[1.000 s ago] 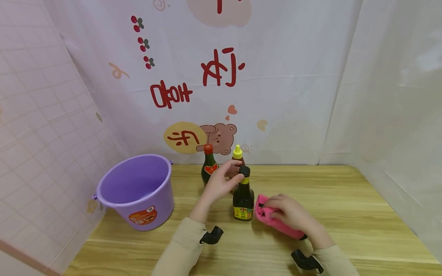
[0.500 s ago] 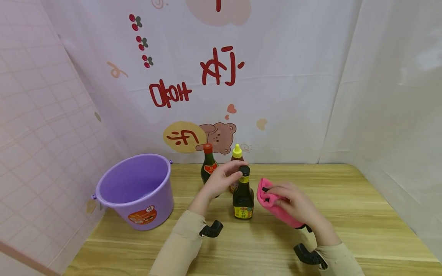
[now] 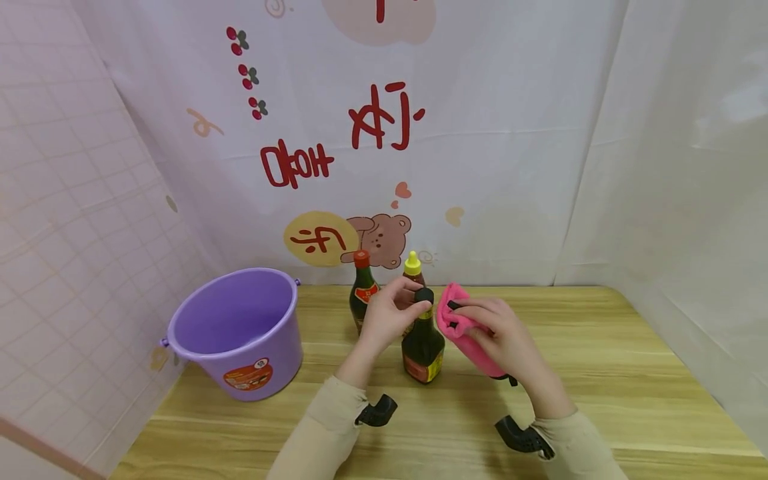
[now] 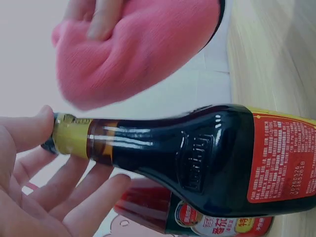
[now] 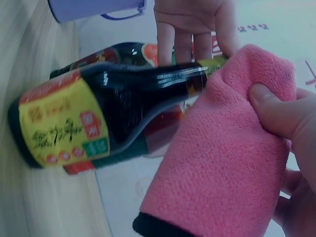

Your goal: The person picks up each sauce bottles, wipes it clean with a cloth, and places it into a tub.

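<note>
A dark sauce bottle (image 3: 423, 343) with a black cap and a yellow and red label stands in front of two other bottles. My left hand (image 3: 387, 317) pinches it at the cap and neck between thumb and fingers. The right hand (image 3: 507, 337) grips a folded pink cloth (image 5: 217, 148) with black edging, held beside the bottle's neck on the right. In the left wrist view the cloth (image 4: 133, 54) is apart from the neck; in the right wrist view it overlaps the neck, and contact is unclear. The red back label (image 4: 284, 160) faces the left wrist camera.
Behind the left hand stand a red-capped green bottle (image 3: 363, 293) and a yellow-capped sauce bottle (image 3: 413, 265), partly hidden. A purple bucket (image 3: 264, 360) is at the left on the wooden table (image 3: 600, 373). A printed white curtain (image 3: 504, 167) closes off the back.
The cloth has risen in my right hand and come leftward toward the bottle's neck. My left hand has turned the bottle, so its yellow front label now faces more to the right.
</note>
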Action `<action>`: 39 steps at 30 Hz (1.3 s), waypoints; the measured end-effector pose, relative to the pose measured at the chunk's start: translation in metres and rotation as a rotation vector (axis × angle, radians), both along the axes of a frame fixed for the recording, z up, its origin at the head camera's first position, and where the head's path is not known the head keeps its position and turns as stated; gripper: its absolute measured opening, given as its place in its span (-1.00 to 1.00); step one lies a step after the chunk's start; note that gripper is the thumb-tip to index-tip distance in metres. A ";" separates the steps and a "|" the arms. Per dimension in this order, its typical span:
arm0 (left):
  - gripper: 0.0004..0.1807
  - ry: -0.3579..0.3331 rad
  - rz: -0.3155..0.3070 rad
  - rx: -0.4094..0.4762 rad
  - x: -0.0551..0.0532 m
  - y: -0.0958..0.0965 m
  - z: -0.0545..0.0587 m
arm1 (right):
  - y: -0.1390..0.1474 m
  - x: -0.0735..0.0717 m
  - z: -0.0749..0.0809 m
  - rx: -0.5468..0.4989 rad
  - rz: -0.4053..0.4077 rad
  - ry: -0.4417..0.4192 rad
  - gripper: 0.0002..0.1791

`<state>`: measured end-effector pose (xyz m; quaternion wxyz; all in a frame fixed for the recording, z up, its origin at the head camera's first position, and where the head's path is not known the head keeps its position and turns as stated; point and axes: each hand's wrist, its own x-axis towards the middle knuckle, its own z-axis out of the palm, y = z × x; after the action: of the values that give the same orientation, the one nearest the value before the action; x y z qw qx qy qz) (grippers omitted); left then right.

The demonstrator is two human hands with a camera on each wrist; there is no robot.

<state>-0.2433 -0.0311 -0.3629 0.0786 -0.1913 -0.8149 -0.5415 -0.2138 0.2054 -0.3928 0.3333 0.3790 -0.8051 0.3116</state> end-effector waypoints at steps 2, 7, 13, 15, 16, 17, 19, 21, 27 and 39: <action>-0.71 0.026 0.027 -0.020 0.004 0.002 0.001 | -0.004 0.000 0.003 -0.014 -0.005 0.001 -0.61; -0.71 0.086 0.062 -0.040 0.010 0.007 0.000 | -0.014 -0.002 0.004 -0.026 -0.017 0.007 -0.67; -0.71 0.119 0.073 -0.031 0.009 0.010 -0.003 | -0.021 -0.003 -0.004 -0.021 -0.026 0.027 -0.52; -0.71 0.127 0.074 -0.030 0.009 0.010 -0.004 | -0.021 -0.003 -0.009 -0.011 -0.034 0.026 -0.53; -0.71 0.130 0.075 -0.030 0.009 0.010 -0.004 | -0.021 -0.002 -0.011 -0.003 -0.038 0.025 -0.54; -0.71 0.133 0.076 -0.031 0.009 0.010 -0.004 | -0.021 -0.002 -0.014 0.004 -0.039 0.021 -0.54; -0.71 0.134 0.079 -0.033 0.009 0.010 -0.005 | -0.021 -0.002 -0.019 0.022 -0.043 0.019 -0.55; -0.71 0.140 0.081 -0.035 0.010 0.010 -0.005 | -0.020 -0.001 -0.024 0.037 -0.040 0.018 -0.55; -0.72 0.157 0.084 -0.033 0.010 0.010 -0.005 | -0.017 0.004 -0.036 0.077 -0.048 -0.005 -0.58; -0.73 0.180 0.090 -0.030 0.011 0.011 -0.007 | -0.014 0.013 -0.041 0.153 -0.081 -0.071 -0.64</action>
<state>-0.2327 -0.0202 -0.3696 0.1730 -0.2036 -0.8202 -0.5058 -0.2010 0.1915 -0.4338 0.2871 0.3591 -0.8525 0.2487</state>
